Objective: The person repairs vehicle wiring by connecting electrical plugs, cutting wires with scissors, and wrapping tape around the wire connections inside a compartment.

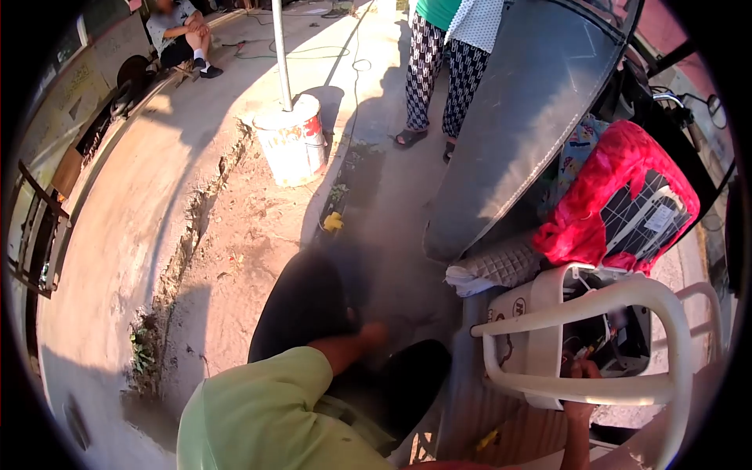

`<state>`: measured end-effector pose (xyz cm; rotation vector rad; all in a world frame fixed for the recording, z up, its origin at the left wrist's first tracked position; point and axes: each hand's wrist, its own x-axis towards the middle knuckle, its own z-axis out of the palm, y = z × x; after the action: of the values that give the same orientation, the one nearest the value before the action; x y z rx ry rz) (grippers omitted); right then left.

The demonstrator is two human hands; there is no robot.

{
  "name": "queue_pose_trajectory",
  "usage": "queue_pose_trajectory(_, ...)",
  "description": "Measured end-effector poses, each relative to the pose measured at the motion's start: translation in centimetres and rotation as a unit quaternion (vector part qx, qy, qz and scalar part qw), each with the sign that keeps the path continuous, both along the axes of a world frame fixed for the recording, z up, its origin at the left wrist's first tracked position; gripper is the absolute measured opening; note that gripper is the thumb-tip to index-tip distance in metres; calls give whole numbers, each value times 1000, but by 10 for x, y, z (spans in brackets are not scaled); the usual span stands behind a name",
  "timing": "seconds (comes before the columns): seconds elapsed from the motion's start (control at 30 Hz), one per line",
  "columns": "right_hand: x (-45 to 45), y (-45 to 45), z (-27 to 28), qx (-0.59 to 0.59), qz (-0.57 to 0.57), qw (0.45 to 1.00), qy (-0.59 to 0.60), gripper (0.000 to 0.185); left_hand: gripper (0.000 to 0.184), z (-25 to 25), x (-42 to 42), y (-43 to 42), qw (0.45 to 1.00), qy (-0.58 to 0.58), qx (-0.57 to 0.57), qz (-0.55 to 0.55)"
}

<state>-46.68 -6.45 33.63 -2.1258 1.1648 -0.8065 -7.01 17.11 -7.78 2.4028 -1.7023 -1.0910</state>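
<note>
My right hand (580,382) is at the near edge of an open cream-coloured compartment (533,317), its fingers closed together beside some wires (601,343). What they pinch, if anything, is too small to make out. A thick white tubular rail (580,385) crosses in front of this hand. My left hand (373,337) is over my lap between my dark-trousered knees, smeared by motion, so its fingers do not show. Above the compartment a raised seat (654,215) with a red plush cover (583,184) shows its dark ribbed underside and a white label.
A large grey padded panel (525,117) stands beside a quilted grey roll (501,262). A person in patterned trousers (427,74) stands ahead. Another person (182,35) sits at far left. A white bucket (291,149) holds a pole (281,55). Cracked concrete (188,227) runs alongside.
</note>
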Motion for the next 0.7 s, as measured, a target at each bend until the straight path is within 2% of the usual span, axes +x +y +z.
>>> queue_pose_trajectory(0.07,-8,-6,-10,-44,1,999,7,19,24,-19,-3,-5,998,-1,-37,50)
queue_pose_trajectory(0.13,-4,-4,-4,14,-13,1000,2,19,22,-43,-15,-7,989,3,-90,117)
queue_pose_trajectory(0.17,-16,-13,-17,16,-19,1000,-8,19,21,-54,-21,-9,986,-51,-127,90)
queue_pose_trajectory(0.23,-11,-8,-5,10,-28,999,26,18,20,-63,-24,-16,966,-160,-202,37)
queue_pose_trajectory(0.33,-8,-6,1,8,-34,997,62,17,20,-45,-20,-26,969,-152,-191,24)
queue_pose_trajectory(0.43,-9,-7,-4,-3,-39,998,57,16,19,-26,-15,-22,955,-178,-239,-7)
queue_pose_trajectory(0.53,-3,-4,0,7,-21,999,33,15,24,-15,-16,-22,964,-166,-195,73)
queue_pose_trajectory(0.57,-3,-4,-1,13,-17,999,27,15,17,-13,-12,-25,976,-130,-137,110)
queue_pose_trajectory(0.63,-6,-4,-3,42,-20,999,10,15,28,-13,-5,-26,983,-51,-12,176)
queue_pose_trajectory(0.7,-8,-3,-2,67,-29,997,8,16,34,-94,5,-1,981,-38,-111,156)
